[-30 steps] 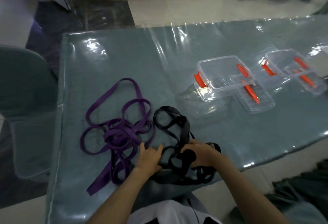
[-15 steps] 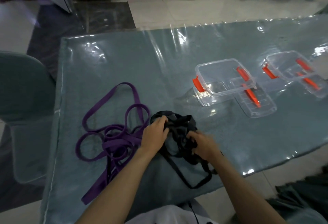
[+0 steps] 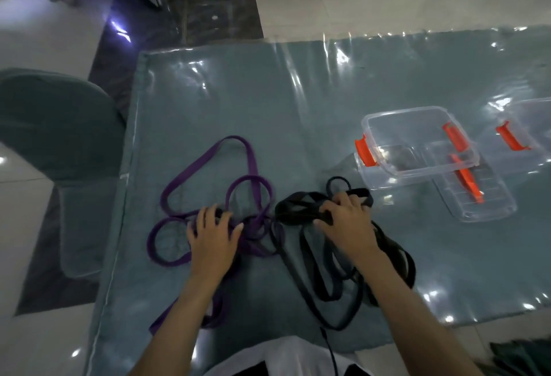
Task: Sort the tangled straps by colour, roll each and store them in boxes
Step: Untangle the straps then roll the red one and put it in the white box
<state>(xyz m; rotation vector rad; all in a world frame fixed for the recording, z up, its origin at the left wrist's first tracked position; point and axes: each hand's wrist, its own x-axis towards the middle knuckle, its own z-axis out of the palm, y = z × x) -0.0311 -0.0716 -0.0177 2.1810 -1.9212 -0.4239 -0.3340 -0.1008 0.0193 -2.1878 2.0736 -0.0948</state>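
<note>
Straps lie low in the frame's centre: left hand [image 3: 212, 235] presses flat on the purple strap [image 3: 208, 167], right hand [image 3: 347, 220] grips the black strap [image 3: 313, 259] (bunched), hands apart. Clear boxes [image 3: 417, 143] sit at right on the counter [image 3: 268, 92].

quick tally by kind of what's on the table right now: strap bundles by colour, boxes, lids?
purple strap bundle: 1
black strap bundle: 1
clear boxes: 2, nearer box, second box cut off at the right edge
loose lid: 1
Total: 5
</note>
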